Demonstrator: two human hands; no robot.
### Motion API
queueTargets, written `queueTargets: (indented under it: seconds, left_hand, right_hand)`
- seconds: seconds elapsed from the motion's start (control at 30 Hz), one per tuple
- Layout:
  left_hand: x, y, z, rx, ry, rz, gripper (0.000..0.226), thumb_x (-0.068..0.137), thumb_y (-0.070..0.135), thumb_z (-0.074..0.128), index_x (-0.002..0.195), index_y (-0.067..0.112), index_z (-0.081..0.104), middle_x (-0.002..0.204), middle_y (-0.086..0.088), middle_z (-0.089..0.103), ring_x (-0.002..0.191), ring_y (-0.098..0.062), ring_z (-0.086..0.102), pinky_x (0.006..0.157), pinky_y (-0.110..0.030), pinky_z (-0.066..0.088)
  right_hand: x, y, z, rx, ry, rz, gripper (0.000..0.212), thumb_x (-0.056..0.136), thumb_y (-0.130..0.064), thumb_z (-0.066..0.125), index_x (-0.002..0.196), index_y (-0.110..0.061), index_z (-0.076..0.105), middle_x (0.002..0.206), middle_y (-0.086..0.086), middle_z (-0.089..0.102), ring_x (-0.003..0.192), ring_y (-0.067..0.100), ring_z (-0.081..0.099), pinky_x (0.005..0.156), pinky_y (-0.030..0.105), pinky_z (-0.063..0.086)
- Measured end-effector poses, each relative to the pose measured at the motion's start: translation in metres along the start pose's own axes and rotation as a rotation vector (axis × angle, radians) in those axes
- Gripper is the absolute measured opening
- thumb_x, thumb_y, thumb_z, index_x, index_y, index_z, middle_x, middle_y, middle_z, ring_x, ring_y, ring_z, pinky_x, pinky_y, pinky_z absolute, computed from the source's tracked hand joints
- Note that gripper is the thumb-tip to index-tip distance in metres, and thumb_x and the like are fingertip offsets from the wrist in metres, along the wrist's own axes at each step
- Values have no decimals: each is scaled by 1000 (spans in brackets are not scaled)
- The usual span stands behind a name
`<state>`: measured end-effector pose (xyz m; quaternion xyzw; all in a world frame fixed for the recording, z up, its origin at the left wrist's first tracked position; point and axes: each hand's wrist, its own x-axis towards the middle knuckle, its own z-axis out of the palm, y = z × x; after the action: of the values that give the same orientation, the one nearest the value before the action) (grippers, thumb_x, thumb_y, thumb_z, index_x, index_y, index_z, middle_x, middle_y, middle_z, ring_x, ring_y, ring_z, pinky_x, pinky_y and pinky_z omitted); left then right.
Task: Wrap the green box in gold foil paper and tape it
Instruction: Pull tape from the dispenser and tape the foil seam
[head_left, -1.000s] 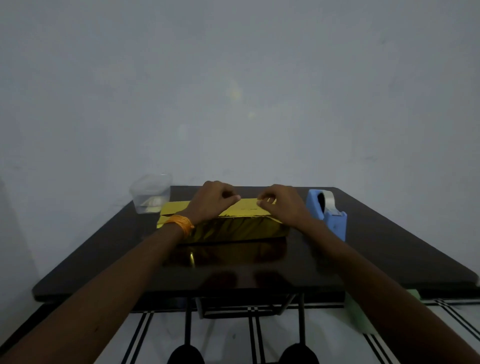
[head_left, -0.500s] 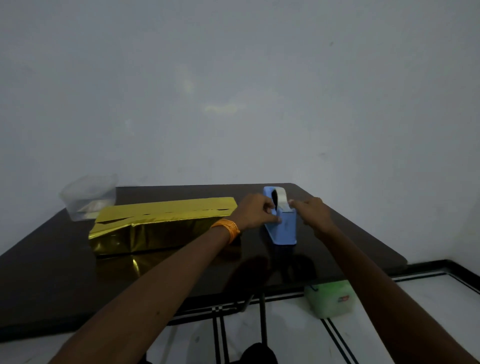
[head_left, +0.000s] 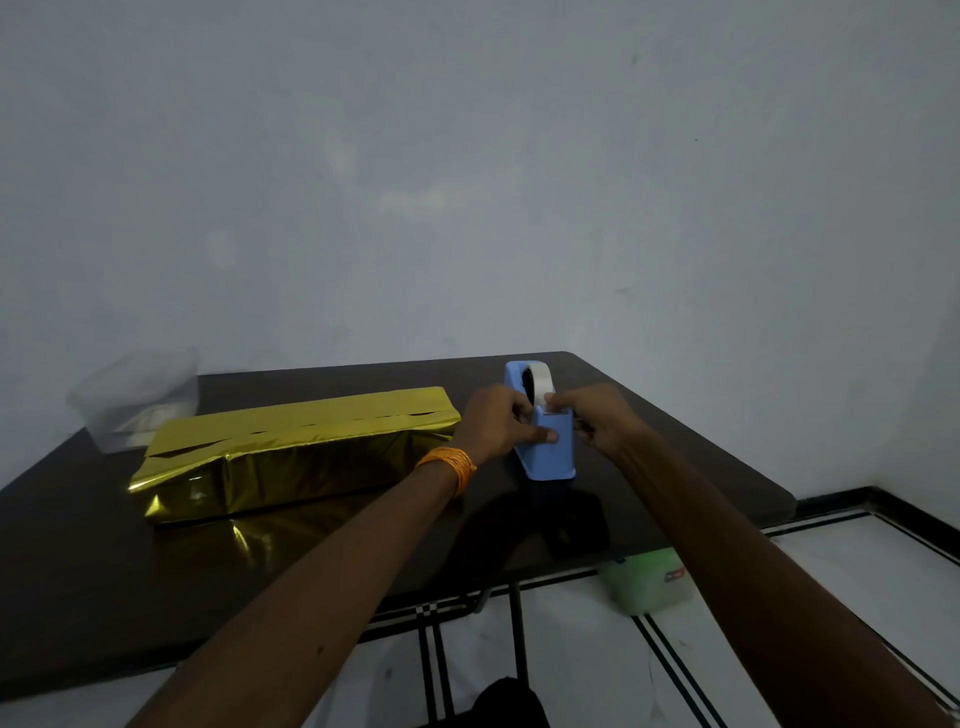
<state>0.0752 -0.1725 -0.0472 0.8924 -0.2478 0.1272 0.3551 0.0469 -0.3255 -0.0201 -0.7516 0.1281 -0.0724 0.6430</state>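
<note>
Here, on my remote feed, both bare arms reach forward and to the right across the dark glossy table (head_left: 104, 571). The left hand (head_left: 498, 423), an orange wristband (head_left: 449, 465) at its wrist, grips the blue tape dispenser (head_left: 550, 460) from the left side, fingers curled round its body and thumb laid across the near face. The right hand (head_left: 597, 421) comes in from the other side, thumb and forefinger pinched together on the loose end of the white tape roll (head_left: 540, 376) at the dispenser's top, its other fingers curled. Neither hand touches the green box, which lies just left of the left wrist, lengthwise along the table and fully covered by the gold foil paper (head_left: 291, 452). The foil's top seam gapes in places and its left end stands unfolded. A clear plastic container (head_left: 135, 400) sits at the far left edge, behind the parcel. Beyond the table is a plain pale wall (head_left: 467, 182). Below it I see a white tiled floor (head_left: 857, 571) with dark lines and a pale green tub (head_left: 647, 582) standing by the table's right corner.
</note>
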Motion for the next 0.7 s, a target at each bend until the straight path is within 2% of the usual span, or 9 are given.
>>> queueTargets:
  seconds: [0.07,0.13,0.23,0.33,0.4,0.47,0.53,0.63,0.7]
  left_hand:
    - [1,0,2,11,-2,-4,40,68,44,86,72,6,72,73,-8,70,67,-22,63,58,-33,43]
    - [0,2,3,16,0,-8,41,68,44,86,72,6,71,73,-9,70,69,-23,63,58,-34,43]
    - [-2,4,3,2,-1,-23,41,69,41,86,77,4,71,78,-11,71,72,-25,64,61,-35,46]
    - [-2,3,3,-17,-6,-26,41,69,39,87,79,2,71,80,-13,71,75,-27,65,66,-39,49]
    - [-2,3,3,-20,-3,-23,42,69,40,86,79,2,71,80,-13,71,75,-27,65,66,-40,50]
    - [-4,3,4,-24,12,-24,42,70,40,86,80,2,71,80,-12,71,75,-25,65,65,-37,49]
    - [-5,2,4,-29,20,-28,41,70,39,86,79,2,70,78,-11,70,72,-22,64,59,-30,44]
    - [-5,4,5,-23,26,-24,40,70,39,85,68,5,65,66,-6,62,61,-16,54,50,-21,31]
    - [-6,6,5,-17,34,-15,42,71,41,85,59,13,56,61,-1,56,55,-11,47,47,-18,27]
  right_hand:
    - [3,-1,3,-51,37,-34,14,84,-6,75,75,0,66,74,13,65,54,15,55,41,19,42]
    - [5,-2,6,-117,73,-92,15,83,-9,76,76,2,70,82,16,70,62,18,60,56,28,47]
    - [3,-8,10,-134,114,-159,19,83,-9,75,67,0,69,75,14,68,70,24,63,62,34,48]
    - [-5,-15,9,-138,144,-206,17,81,-10,77,76,5,74,84,19,74,79,29,69,74,42,56]
    - [-12,-17,6,-124,149,-213,15,81,-11,77,72,0,74,85,17,74,72,21,66,65,35,52]
    - [-20,-13,2,-43,134,-183,19,81,-8,77,64,-5,69,78,13,72,53,8,60,48,22,43]
    - [-30,-7,0,3,126,-164,16,81,-7,78,68,-3,69,74,10,69,38,1,50,36,15,35]
    - [-37,9,-1,40,151,-124,16,82,-7,77,80,7,71,77,13,68,35,1,47,32,12,32]
    - [-38,19,-1,44,161,-113,19,83,-8,77,81,10,70,79,17,67,41,7,50,32,12,32]
